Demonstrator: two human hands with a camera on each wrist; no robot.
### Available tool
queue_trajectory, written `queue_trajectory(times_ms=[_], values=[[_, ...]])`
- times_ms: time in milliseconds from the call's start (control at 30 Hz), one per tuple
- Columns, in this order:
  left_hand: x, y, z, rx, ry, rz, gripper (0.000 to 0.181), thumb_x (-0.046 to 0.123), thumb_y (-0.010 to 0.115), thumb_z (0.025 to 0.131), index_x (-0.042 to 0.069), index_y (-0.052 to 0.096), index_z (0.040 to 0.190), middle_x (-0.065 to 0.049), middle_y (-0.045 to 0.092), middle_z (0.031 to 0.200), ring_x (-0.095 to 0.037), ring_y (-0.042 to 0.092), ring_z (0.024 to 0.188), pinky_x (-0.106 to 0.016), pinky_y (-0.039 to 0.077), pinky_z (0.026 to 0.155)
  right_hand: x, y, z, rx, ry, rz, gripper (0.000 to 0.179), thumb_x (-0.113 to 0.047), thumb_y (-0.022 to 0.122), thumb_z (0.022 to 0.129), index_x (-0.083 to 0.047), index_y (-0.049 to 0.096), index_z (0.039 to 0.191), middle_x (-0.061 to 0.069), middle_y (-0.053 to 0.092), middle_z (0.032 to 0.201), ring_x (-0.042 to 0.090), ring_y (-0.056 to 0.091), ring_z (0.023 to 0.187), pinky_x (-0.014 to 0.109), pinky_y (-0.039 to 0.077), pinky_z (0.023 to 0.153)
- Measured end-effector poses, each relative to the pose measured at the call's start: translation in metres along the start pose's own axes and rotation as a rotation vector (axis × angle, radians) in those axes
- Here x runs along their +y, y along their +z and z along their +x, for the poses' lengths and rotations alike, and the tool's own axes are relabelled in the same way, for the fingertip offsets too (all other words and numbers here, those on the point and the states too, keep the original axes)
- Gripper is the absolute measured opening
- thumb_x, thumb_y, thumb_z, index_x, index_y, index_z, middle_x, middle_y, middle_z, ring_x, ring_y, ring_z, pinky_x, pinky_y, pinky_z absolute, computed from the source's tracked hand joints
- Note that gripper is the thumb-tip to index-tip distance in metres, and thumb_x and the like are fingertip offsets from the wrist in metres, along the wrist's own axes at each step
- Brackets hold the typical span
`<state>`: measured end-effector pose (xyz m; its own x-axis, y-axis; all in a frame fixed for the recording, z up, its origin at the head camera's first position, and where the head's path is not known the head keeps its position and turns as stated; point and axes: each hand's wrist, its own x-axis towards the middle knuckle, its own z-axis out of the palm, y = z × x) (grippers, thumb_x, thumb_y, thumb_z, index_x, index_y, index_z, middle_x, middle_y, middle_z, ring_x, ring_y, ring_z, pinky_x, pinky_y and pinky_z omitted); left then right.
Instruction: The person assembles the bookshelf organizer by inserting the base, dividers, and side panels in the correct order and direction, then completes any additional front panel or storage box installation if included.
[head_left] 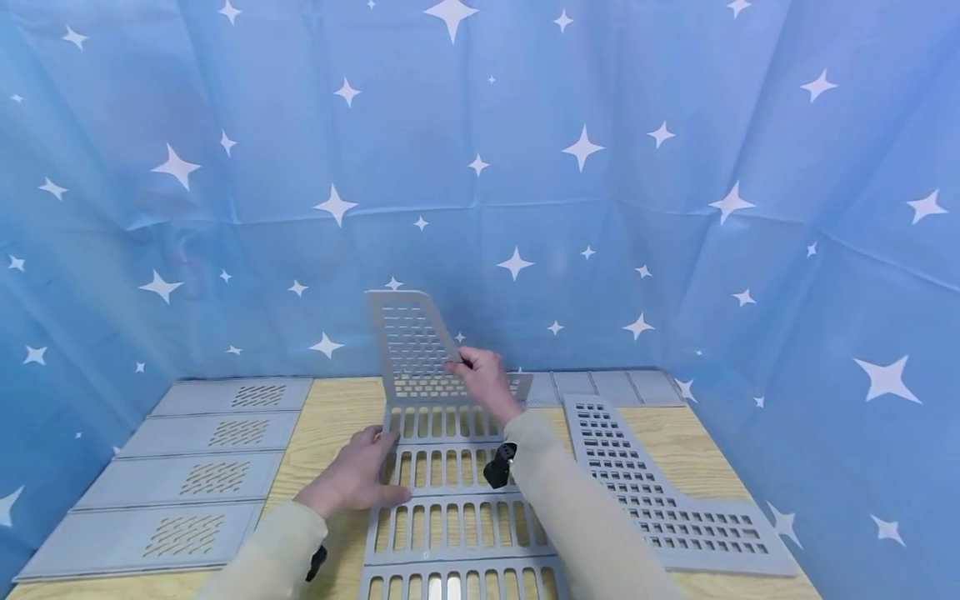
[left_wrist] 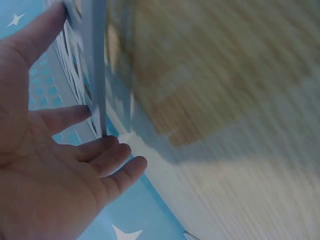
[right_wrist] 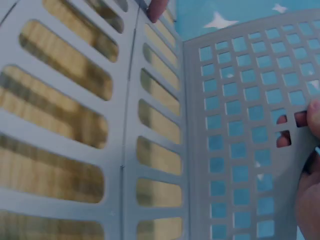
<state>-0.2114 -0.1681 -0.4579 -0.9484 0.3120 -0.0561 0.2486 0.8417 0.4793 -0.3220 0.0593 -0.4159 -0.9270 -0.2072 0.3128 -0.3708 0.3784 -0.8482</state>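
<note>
A grey L-shaped panel with rows of square holes (head_left: 381, 346) stands upright at the far end of a grey slatted panel (head_left: 432, 490). My right hand (head_left: 485, 379) pinches its slanted right edge; in the right wrist view the thumb (right_wrist: 314, 117) lies on the near face and fingertips show through the holes. On the slatted panel's left edge, my left hand (head_left: 356, 471) rests with fingers spread. Seen in the left wrist view, its straight fingers (left_wrist: 67, 117) touch that panel's edge (left_wrist: 95, 60), which stands above the wooden surface in that view.
A second L-shaped panel with holes (head_left: 675, 517) lies flat at the right on the wooden table (head_left: 330, 408). Several grey sections with slanted slots (head_left: 120, 481) lie at the left. More flat grey sections (head_left: 611, 385) line the back. A blue star-patterned curtain (head_left: 420, 167) hangs behind.
</note>
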Motion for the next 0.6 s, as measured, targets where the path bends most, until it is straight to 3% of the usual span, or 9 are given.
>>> queue_trajectory(times_ms=[167,300,367,433,500,600], values=[[-0.008,0.004,-0.001,-0.014,-0.016,0.100,0.103,0.053,0.087,0.077,-0.008,0.047,0.149,-0.038,0.033,0.156,-0.055,0.035,0.143,-0.070,0.034,0.113,0.002,0.015,-0.001,-0.074,-0.018,-0.013,0.019,-0.012,0.067,0.101,0.004,0.070,0.092,0.010,0.052,0.065,0.012,0.031,0.051,0.023,0.027,0.049],[-0.012,0.005,0.000,-0.013,-0.021,0.150,0.098,0.053,0.087,0.078,-0.007,0.051,0.146,-0.037,0.035,0.156,-0.053,0.035,0.144,-0.070,0.035,0.112,0.003,0.016,-0.002,-0.129,-0.019,-0.082,0.018,-0.012,0.063,0.104,0.002,0.074,0.107,0.015,0.063,0.076,0.014,0.041,0.057,0.026,0.034,0.052],[-0.014,0.005,0.001,-0.019,-0.028,0.154,0.097,0.052,0.087,0.078,-0.007,0.051,0.147,-0.036,0.034,0.157,-0.052,0.034,0.146,-0.069,0.035,0.112,0.002,0.010,-0.001,-0.149,-0.010,-0.139,0.020,-0.013,0.062,0.105,-0.002,0.074,0.116,0.014,0.070,0.091,0.016,0.056,0.068,0.029,0.047,0.060],[-0.016,0.003,0.003,-0.032,-0.035,0.151,0.096,0.050,0.086,0.080,-0.007,0.050,0.148,-0.034,0.033,0.159,-0.051,0.033,0.147,-0.069,0.035,0.113,0.000,-0.002,-0.001,-0.145,0.015,-0.184,0.024,-0.012,0.061,0.105,-0.006,0.071,0.125,0.012,0.073,0.111,0.020,0.067,0.091,0.035,0.057,0.077],[-0.018,0.001,0.005,-0.046,-0.047,0.143,0.096,0.048,0.086,0.081,-0.008,0.048,0.149,-0.033,0.030,0.161,-0.050,0.032,0.148,-0.069,0.034,0.113,-0.002,-0.019,-0.001,-0.120,0.039,-0.220,0.028,-0.011,0.062,0.104,-0.008,0.069,0.130,0.009,0.071,0.126,0.024,0.067,0.113,0.042,0.057,0.097],[-0.023,-0.002,0.009,-0.057,-0.072,0.136,0.094,0.045,0.084,0.084,-0.008,0.045,0.151,-0.033,0.027,0.163,-0.050,0.031,0.148,-0.071,0.033,0.113,0.000,-0.050,-0.007,-0.088,0.066,-0.271,0.030,-0.009,0.063,0.102,-0.007,0.068,0.131,0.012,0.069,0.131,0.030,0.064,0.122,0.047,0.053,0.105]])
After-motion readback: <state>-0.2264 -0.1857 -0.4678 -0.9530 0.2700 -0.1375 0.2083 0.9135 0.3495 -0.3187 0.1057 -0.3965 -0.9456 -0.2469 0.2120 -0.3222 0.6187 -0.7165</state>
